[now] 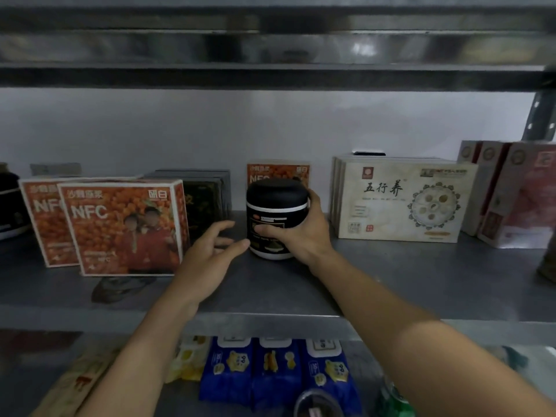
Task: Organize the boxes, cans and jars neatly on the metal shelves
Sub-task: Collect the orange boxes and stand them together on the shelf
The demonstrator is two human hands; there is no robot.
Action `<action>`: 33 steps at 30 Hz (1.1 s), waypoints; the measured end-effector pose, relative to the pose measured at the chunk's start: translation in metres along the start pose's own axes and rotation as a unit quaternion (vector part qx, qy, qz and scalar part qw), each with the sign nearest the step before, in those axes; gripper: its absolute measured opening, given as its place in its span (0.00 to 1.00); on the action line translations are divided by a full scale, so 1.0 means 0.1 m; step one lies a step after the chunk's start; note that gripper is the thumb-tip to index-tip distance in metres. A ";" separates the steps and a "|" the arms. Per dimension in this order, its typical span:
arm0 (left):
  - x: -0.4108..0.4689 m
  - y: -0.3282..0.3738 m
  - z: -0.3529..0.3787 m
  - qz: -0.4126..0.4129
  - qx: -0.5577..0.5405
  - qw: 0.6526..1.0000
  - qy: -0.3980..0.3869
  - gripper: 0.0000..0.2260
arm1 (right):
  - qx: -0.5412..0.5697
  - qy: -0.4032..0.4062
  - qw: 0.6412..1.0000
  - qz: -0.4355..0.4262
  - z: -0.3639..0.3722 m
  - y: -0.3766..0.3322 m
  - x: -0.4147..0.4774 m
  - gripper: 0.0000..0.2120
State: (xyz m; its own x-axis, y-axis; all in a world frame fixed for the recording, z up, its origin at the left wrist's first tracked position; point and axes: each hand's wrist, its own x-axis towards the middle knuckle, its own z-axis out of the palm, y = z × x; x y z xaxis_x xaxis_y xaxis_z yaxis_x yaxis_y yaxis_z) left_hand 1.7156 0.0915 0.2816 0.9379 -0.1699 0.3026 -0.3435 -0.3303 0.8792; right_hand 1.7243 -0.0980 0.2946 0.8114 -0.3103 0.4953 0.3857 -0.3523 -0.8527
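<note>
From my remote seat I see the right hand (304,233) gripping the black jar (275,206), thumb across the front label, its fingers (314,200) curled round the right side just under the lid, so clamped on the jar. The jar stands upright on the middle metal shelf (421,275), about centre, base touching the shelf surface. The left hand (207,257) hovers just left of the jar, fingers (222,227) apart and relaxed, holding nothing; whether the thumb tip touches the jar base I cannot tell. To the left, a front orange NFC box (126,227) stands upright near the shelf edge, with a second orange NFC box (45,224) overlapped behind it. Dark boxes (207,200) sit further back between those and the jar. A third orange box (278,171) stands behind the jar, mostly hidden. Right of the jar, apart from it, is a stack of cream boxes (403,203) standing upright, then pink boxes (517,200) beside them at the right end. Another black jar (9,203) is cut off at the far left. On the lower shelf, blue packets (276,368) lie side by side
</note>
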 end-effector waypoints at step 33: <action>-0.11 0.08 0.16 0.029 0.140 0.989 -0.043 0.24 | -0.081 0.242 0.967 0.028 -2.08 0.20 -0.49 0.53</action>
State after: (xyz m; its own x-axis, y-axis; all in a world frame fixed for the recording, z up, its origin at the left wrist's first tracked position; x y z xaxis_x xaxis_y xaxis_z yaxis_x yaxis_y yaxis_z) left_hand 1.7023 0.0761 0.2795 0.9126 -0.2707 0.3063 -0.4081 -0.5600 0.7210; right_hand 1.6003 -0.2734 0.2881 0.5140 -0.6956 0.5019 0.2415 -0.4441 -0.8628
